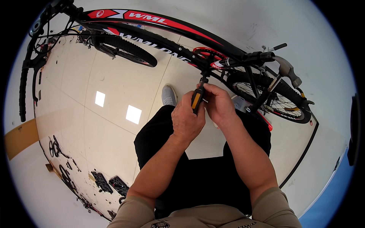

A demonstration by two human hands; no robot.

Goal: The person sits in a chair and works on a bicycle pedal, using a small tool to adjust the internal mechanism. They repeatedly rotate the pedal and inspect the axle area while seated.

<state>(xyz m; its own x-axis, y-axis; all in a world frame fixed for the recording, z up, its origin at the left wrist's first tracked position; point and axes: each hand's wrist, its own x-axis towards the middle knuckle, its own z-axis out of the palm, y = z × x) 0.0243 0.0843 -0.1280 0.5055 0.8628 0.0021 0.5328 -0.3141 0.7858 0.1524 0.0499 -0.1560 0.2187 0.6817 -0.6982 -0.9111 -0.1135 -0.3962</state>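
Note:
My left hand [188, 116] grips a black pedal [196, 98] with an orange reflector, held upright just below the bike's crank end [203, 77]. My right hand [218, 102] is closed against the pedal's right side and upper end, its thumb and fingers near a small metal piece too small to make out. A black and red bicycle frame [171, 28] stretches across the upper view, with a red chainring [200, 51] behind the crank. A claw hammer [287, 70] with a metal head lies against the rear of the bike, to the right of my hands.
The handlebar [24, 83] is at the far left, the front wheel [129, 56] upper left, the rear wheel [287, 110] at right. My shoe [169, 95] stands on the tiled floor [91, 136]. Bike parts [102, 181] and black trays lie lower left. A white wall borders the right.

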